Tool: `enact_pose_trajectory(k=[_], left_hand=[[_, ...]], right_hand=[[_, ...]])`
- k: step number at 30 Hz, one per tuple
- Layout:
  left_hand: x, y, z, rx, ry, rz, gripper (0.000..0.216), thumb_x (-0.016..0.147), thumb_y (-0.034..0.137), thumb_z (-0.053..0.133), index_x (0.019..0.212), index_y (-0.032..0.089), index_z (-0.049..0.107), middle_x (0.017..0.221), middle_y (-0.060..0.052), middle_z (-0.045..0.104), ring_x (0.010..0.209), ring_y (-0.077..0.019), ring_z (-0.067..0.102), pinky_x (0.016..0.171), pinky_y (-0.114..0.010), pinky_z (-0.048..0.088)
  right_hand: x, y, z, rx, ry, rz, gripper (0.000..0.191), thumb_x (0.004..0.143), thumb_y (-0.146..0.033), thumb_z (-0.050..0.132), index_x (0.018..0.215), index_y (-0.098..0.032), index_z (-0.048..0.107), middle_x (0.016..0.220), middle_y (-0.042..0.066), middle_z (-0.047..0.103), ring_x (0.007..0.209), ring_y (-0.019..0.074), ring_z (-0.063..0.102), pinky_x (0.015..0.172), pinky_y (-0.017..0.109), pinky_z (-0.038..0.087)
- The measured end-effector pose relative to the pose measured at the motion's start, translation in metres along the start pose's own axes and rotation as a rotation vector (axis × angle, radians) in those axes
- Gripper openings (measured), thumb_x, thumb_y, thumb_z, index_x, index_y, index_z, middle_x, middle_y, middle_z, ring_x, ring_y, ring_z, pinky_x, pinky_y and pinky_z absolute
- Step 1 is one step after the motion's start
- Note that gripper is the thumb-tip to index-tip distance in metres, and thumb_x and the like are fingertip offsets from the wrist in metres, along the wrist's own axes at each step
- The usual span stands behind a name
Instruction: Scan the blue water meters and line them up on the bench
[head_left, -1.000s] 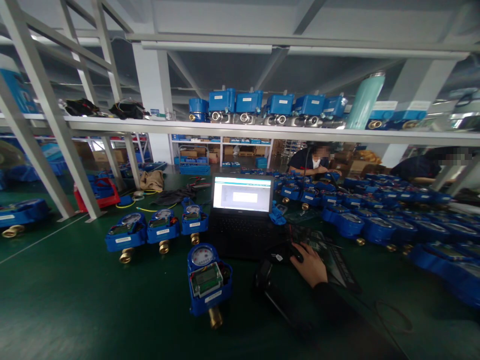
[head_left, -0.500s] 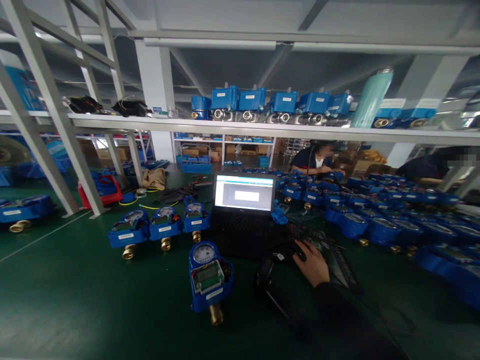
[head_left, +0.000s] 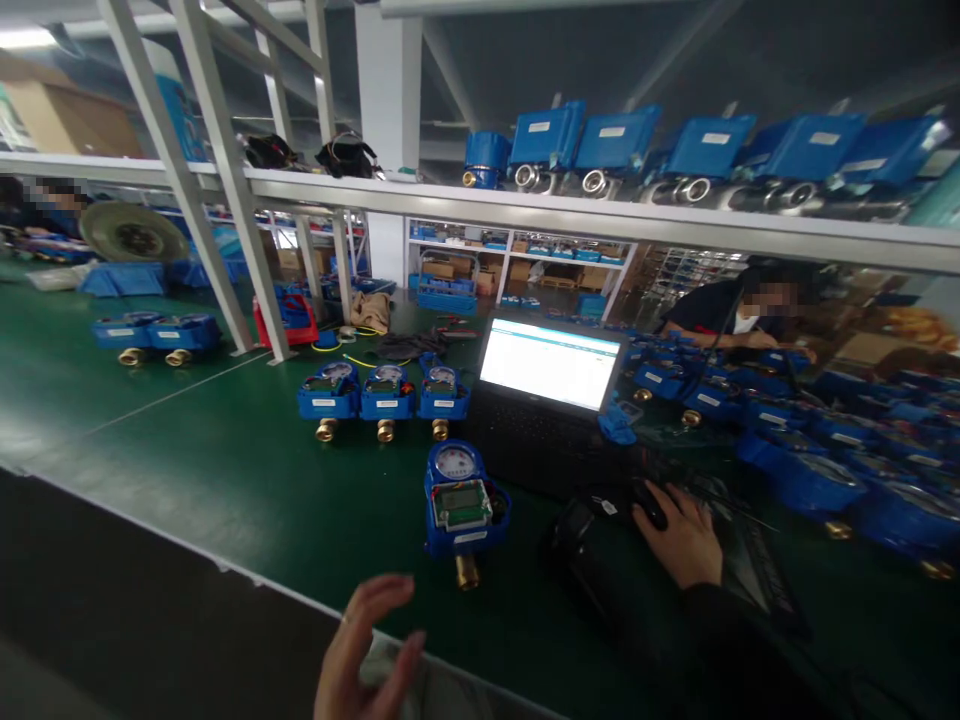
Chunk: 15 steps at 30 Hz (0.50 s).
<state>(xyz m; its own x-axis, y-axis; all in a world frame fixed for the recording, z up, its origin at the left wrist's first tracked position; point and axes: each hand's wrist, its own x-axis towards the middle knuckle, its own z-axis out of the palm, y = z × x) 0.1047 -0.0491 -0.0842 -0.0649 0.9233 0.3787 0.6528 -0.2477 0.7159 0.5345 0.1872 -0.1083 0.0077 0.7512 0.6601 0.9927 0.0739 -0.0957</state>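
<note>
A black mouse (head_left: 651, 503) lies on the green table just in front of the open laptop, mostly covered. Near it to the left lies a blue water meter (head_left: 463, 503) (dial on top, brass fitting toward the table's edge).

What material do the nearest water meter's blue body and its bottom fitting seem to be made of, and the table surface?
The nearest water meter, between the empty left hand and the right hand on the mouse, has a blue casing that looks like moulded plastic, smooth and slightly glossy. Its bottom fitting looks like brass: yellow metallic shine. The table surface seems a green rubber-like mat, with soft reflections.
</note>
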Motion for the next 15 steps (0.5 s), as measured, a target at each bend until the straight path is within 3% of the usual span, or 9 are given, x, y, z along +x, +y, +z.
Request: enact_pose_trajectory(k=[1,2,3,7,15], left_hand=[[0.017,0.008,0.0,-0.054,0.227,0.033,0.033,0.094,0.04,0.053,0.125,0.03,0.049,0.129,-0.009,0.054,0.121,-0.026,0.053,0.097,-0.044,0.053],[0.034,0.015,0.002,-0.076,0.357,0.042,0.035,0.092,0.043,0.057,0.124,0.031,0.05,0.128,-0.008,0.054,0.12,-0.0271,0.054,0.096,-0.047,0.053],[0.05,0.023,0.005,-0.079,0.404,0.07,0.038,0.091,0.046,0.058,0.125,0.031,0.049,0.13,-0.009,0.052,0.121,-0.0288,0.053,0.095,-0.052,0.052],[0.086,0.042,0.02,-0.107,0.37,0.058,0.043,0.09,0.05,0.058,0.127,0.031,0.046,0.14,-0.011,0.041,0.132,-0.0316,0.041,0.099,-0.057,0.047],[0.086,0.027,0.039,-0.078,0.314,0.134,0.02,0.094,0.028,0.055,0.113,0.027,0.049,0.138,-0.009,0.044,0.125,-0.0253,0.048,0.095,-0.047,0.052]], right_hand=[[0.0,0.0,0.0,-0.002,0.011,-0.019,0.05,0.086,-0.046,0.041,0.121,-0.017,0.062,0.124,0.016,0.059,0.118,0.034,0.052,0.103,0.054,0.042],[0.0,0.0,0.0,-0.004,0.017,-0.031,0.051,0.086,-0.046,0.039,0.121,-0.016,0.062,0.124,0.017,0.059,0.119,0.0343,0.051,0.103,0.054,0.042],[0.0,0.001,0.0,-0.007,0.02,-0.039,0.052,0.087,-0.047,0.038,0.121,-0.015,0.062,0.123,0.018,0.058,0.118,0.0347,0.051,0.102,0.054,0.042],[0.0,0.003,0.0,-0.012,0.013,-0.056,0.054,0.087,-0.049,0.037,0.122,-0.015,0.061,0.124,0.018,0.058,0.117,0.0343,0.053,0.102,0.053,0.043],[0.0,0.005,0.003,-0.002,0.009,-0.044,0.053,0.086,-0.05,0.038,0.122,-0.018,0.06,0.126,0.016,0.057,0.118,0.0349,0.053,0.098,0.054,0.046]])
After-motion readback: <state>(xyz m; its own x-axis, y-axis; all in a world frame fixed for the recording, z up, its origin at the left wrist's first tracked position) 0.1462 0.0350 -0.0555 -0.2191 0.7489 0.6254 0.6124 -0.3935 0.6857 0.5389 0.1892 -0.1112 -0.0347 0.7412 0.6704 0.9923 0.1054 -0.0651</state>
